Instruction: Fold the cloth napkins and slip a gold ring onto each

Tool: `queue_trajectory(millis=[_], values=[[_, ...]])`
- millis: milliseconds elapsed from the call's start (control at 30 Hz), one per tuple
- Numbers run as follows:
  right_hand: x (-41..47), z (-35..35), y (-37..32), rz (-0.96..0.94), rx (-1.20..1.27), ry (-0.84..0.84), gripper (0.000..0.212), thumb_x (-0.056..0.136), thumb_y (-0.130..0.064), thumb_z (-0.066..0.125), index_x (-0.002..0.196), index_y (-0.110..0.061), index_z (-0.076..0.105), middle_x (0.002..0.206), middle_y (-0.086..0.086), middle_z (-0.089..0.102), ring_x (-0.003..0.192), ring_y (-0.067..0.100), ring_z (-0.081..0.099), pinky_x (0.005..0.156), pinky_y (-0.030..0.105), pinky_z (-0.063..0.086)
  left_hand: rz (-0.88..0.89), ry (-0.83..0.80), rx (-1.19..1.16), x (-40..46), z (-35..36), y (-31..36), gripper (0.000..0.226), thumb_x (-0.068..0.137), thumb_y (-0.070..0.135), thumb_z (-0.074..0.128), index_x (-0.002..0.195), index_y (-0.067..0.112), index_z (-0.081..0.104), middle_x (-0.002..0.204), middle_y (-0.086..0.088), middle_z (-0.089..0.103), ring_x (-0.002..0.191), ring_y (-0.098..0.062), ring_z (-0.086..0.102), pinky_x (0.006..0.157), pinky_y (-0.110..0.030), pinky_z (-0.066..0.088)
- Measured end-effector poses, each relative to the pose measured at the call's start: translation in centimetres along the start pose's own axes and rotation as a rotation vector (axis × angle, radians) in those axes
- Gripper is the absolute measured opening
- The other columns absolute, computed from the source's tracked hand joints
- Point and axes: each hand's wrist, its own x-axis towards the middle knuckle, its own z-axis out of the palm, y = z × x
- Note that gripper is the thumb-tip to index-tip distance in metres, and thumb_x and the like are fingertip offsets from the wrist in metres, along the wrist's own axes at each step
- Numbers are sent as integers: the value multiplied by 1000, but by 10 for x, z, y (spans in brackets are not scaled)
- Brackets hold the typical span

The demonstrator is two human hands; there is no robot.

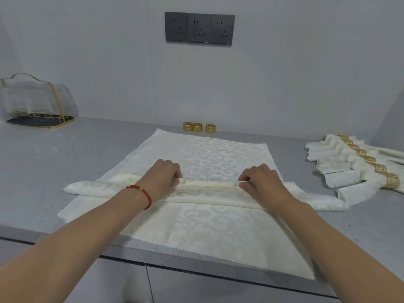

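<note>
On the grey countertop [65,162], straight ahead of the person, lies a cream napkin [218,154] with a pale scrolling damask pattern and pinked, zigzag edges. It is spread flat, its near edge hanging just over the counter's front lip. Across its middle runs a long folded band [207,193] of the same cloth, built up in stacked pleats, its two ends reaching out past the flat part to left and right.

Both hands sit on top of this band, well apart, one towards each side of the centre. The left hand [160,177] has its fingers curled over the topmost pleat and pinches it; the right hand [260,182] mirrors it, thumb and fingers nipping the same fold at its other end. Between them the upper pleat stands as a narrow raised ridge. A red cord bracelet [145,195] circles the left wrist.

Just beyond the napkin's far edge, near the wall, stand three gold rings [197,127] in a short row, two touching and the third just beside them. To the right, a row of finished napkins [349,162] lies overlapping, each gathered through a gold band with a key pattern. At the far left of the counter sits a gold wire holder [39,101] with a dark base and clear panels. On the wall above is a triple dark socket plate [199,28].
</note>
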Motion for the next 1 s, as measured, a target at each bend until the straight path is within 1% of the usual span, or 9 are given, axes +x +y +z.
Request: queue_trajectory(millis=[67, 267, 400, 567, 700, 767, 867, 933, 1000], values=[[-3, -2, 1, -135, -197, 47, 5, 96, -16, 61, 93, -20, 61, 90, -5, 61, 90, 22, 51, 83, 41, 43, 140, 81, 233, -5, 0, -1, 18, 85, 9, 63, 88, 24, 53, 90, 7, 57, 92, -21, 50, 70, -31, 33], [-17, -2, 2, -471, -462, 11, 45, 57, 7, 74, 89, -18, 55, 80, -2, 50, 67, 22, 49, 59, 31, 28, 477, 74, 480, -25, -5, 4, 35, 63, -3, 73, 82, 21, 58, 75, 5, 51, 70, -19, 50, 57, -31, 33], [-12, -13, 9, -186, -134, -149, 23, 88, -7, 57, 102, -24, 61, 98, -9, 58, 87, 16, 56, 74, 32, 47, 159, -64, 15, -31, -17, -2, 22, 89, 8, 59, 102, 23, 68, 97, 9, 62, 93, -14, 59, 80, -27, 46], [-16, -9, 13, -9, 215, -102, 17, 96, -16, 63, 108, -25, 71, 98, -9, 64, 89, 5, 56, 85, 28, 48, -9, 33, -175, -32, -10, -7, 23, 87, 8, 68, 97, 27, 75, 79, 11, 58, 83, -15, 61, 71, -19, 40], [-20, -5, 5, -76, -42, -87, 13, 94, -12, 60, 96, -24, 61, 90, -11, 61, 93, 17, 52, 84, 37, 42, 89, 65, 100, -29, -8, -1, 14, 85, 12, 68, 89, 25, 66, 90, 11, 49, 89, -17, 50, 74, -29, 30], [-28, -6, -2, -202, -287, 13, 28, 81, 2, 61, 93, -22, 55, 85, -7, 56, 84, 22, 54, 75, 39, 43, 214, 137, 264, -35, -10, 2, 30, 69, 6, 78, 79, 24, 57, 76, 12, 46, 72, -19, 51, 66, -30, 27], [-49, -13, -17, -377, -466, 131, 44, 64, 13, 31, 86, -15, 56, 76, 1, 52, 65, 26, 52, 57, 40, 45, 333, 120, 336, -54, -17, 11, 49, 45, -14, 70, 75, 21, 55, 69, 6, 49, 58, -19, 47, 56, -27, 24], [-62, -16, -23, -422, -543, 124, 56, 64, 7, 11, 86, -13, 57, 77, 3, 51, 64, 26, 49, 54, 39, 43, 353, 84, 317, -66, -17, 13, 47, 53, -13, 70, 81, 21, 57, 77, 6, 53, 64, -18, 49, 57, -26, 28], [-73, -15, -23, -402, -585, 59, 53, 66, 11, 18, 91, -16, 56, 86, 2, 52, 71, 25, 49, 58, 39, 44, 341, 81, 274, -79, -13, 11, 31, 71, 0, 75, 88, 21, 60, 85, 7, 58, 71, -18, 55, 61, -26, 36]])
